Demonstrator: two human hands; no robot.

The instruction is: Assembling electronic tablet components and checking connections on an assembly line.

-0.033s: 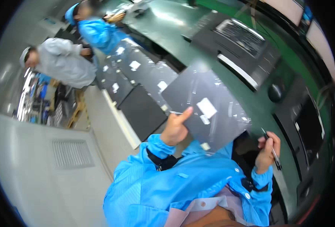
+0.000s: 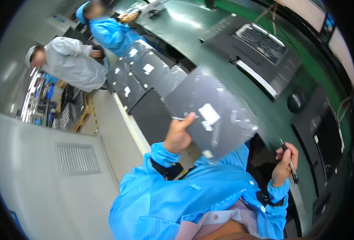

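Note:
My left hand (image 2: 178,135) grips the near-left edge of a flat dark grey panel (image 2: 221,104) wrapped in clear film, its thumb on top. White labels (image 2: 209,114) are stuck to the panel, which is held in front of my body, its right part near the green table edge. My right hand (image 2: 283,163) has its fingers closed round a black and silver pen (image 2: 293,170), with the tip pointing up and away. It is beside the table's near edge, right of the panel. The fingers under the panel are hidden.
Several similar film-wrapped panels (image 2: 155,66) lie to the far left, with a plain black panel (image 2: 151,114) nearer me. On the green table (image 2: 177,28) are black equipment housings (image 2: 261,56) and a mouse (image 2: 294,103). Two people (image 2: 105,34) (image 2: 71,62) stand at the far left.
The wrapped panel and my left hand have shifted slightly left in the picture, and the surroundings have shifted slightly right. Both hands keep their holds.

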